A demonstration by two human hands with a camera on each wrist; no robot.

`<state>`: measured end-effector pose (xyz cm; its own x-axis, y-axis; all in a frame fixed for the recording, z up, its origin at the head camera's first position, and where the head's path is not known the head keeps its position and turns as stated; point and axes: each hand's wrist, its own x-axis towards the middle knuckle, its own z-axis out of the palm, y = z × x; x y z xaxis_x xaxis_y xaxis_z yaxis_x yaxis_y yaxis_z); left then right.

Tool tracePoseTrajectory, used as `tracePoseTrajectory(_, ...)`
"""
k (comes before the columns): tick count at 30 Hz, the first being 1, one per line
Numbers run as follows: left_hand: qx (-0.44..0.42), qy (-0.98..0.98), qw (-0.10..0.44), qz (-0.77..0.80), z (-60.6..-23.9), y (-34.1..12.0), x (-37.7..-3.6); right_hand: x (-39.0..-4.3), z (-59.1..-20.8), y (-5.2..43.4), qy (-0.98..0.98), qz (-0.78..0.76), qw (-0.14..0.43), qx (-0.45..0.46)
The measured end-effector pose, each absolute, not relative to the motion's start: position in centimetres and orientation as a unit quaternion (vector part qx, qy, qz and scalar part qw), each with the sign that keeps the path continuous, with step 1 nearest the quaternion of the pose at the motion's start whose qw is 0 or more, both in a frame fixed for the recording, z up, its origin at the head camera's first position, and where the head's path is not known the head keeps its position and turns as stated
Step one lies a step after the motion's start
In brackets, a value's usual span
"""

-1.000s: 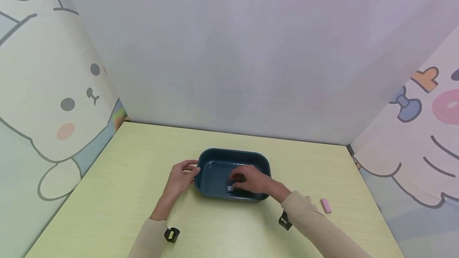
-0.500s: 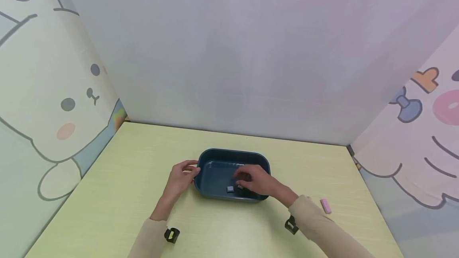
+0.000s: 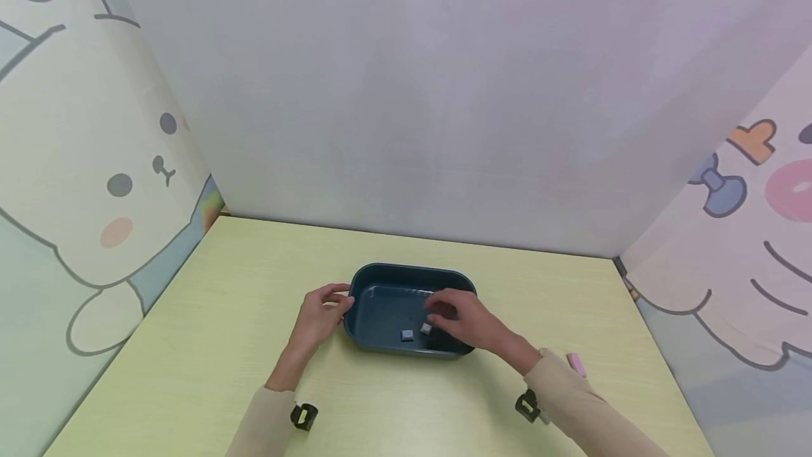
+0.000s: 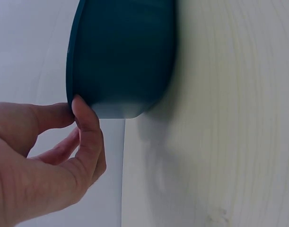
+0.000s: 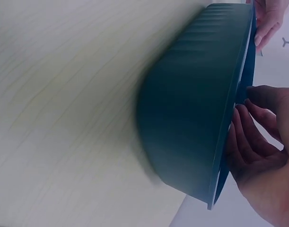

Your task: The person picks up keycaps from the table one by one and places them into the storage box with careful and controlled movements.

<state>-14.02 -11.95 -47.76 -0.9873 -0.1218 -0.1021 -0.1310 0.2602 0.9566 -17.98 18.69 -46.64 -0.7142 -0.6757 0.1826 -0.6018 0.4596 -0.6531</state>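
Observation:
My left hand (image 3: pixel 320 312) pinches the left rim of a dark blue rectangular plastic tub (image 3: pixel 380 316) standing on the table. In the left wrist view, thumb and finger meet at the rim of the tub (image 4: pixel 120 52). Inside the tub, near its front wall, lie a bluish-grey small block (image 3: pixel 407 336) and a whitish small block (image 3: pixel 426 328). Over the right part of the tub, my right hand (image 3: pixel 466 317) hangs with loosely bent fingers, close beside the whitish block and apart from it. In the right wrist view the rim partly hides these fingers (image 5: pixel 250 137).
A pink small bar (image 3: pixel 576 364) lies on the yellow table (image 3: pixel 273 266) right of the tub, partly behind the right sleeve (image 3: pixel 571 400). Black bands (image 3: pixel 304 416) are on both wrists. A pale curtain (image 3: pixel 406 125) rises behind the table's back edge.
My right hand has moved right within the tub, off the bluish-grey block and then off the whitish block, which now lies uncovered. The left hand and the tub stay in place.

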Motion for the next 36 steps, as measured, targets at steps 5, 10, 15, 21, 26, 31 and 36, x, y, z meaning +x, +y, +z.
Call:
tracePoseTrajectory(5, -0.08, 0.794, 0.004, 0.602, -47.8, -11.9, -14.1, -17.8, -46.7, 19.2, 0.853, -0.366, 0.034, -0.37)
tracePoseTrajectory(10, -0.085, 0.792, 0.004, 0.604, -47.8, -12.0, -14.2, -17.6, -46.9, 19.7, 0.856, -0.362, 0.018, -0.368)
tracePoseTrajectory(15, -0.083, 0.792, 0.003, 0.605, -48.0, -12.0, -14.2, -17.3, -46.8, 20.0, 0.856, -0.365, 0.007, -0.365)
tracePoseTrajectory(21, -0.087, 0.791, 0.004, 0.606, -48.3, -12.1, -14.3, -16.9, -46.7, 20.7, 0.858, -0.371, -0.003, -0.355)
tracePoseTrajectory(26, -0.086, 0.793, 0.001, 0.603, -48.3, -12.0, -14.3, -16.6, -46.8, 21.6, 0.857, -0.384, -0.009, -0.343)
tracePoseTrajectory(31, -0.085, 0.791, -0.003, 0.606, -48.2, -11.9, -14.2, -16.4, -46.8, 22.4, 0.846, -0.407, -0.024, -0.344)
tracePoseTrajectory(36, -0.08, 0.789, -0.002, 0.609, -48.0, -11.7, -14.1, -16.2, -46.7, 23.1, 0.834, -0.417, -0.045, -0.358)
